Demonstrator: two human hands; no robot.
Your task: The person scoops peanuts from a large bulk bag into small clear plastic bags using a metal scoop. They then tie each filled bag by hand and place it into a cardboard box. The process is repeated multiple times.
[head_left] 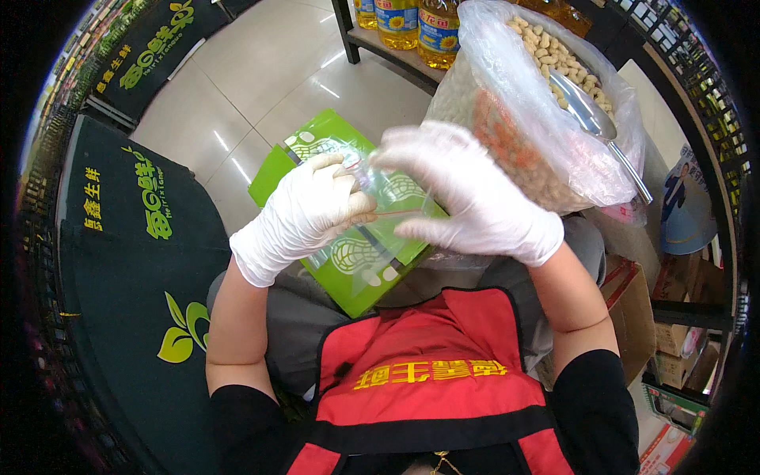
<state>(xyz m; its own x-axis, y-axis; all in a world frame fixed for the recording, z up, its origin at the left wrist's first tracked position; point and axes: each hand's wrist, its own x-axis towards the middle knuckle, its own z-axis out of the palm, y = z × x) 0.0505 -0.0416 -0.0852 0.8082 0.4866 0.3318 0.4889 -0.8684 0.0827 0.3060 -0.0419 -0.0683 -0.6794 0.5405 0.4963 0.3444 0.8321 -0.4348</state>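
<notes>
My left hand (317, 205), in a white glove, grips a clear plastic zip bag (392, 222) near its red seal line. Blurred by motion, my right hand (460, 187) spreads its gloved fingers over the right side of the bag, thumb apart from the others. Whether it touches the bag I cannot tell. Beneath both hands is a green cardboard box (350, 294) printed with white peanut shapes. Beyond my right hand stands a large clear plastic sack (475, 113) of unshelled peanuts (540, 44). A metal scoop (585, 107) rests on the peanuts, its handle over the sack's rim.
Bottles of cooking oil (439, 35) stand on a low shelf (392, 56) at the top. Dark covered display stands (130, 208) with printed writing line the left. An open cardboard carton (629, 314) and a shelf rack (692, 314) are close on the right.
</notes>
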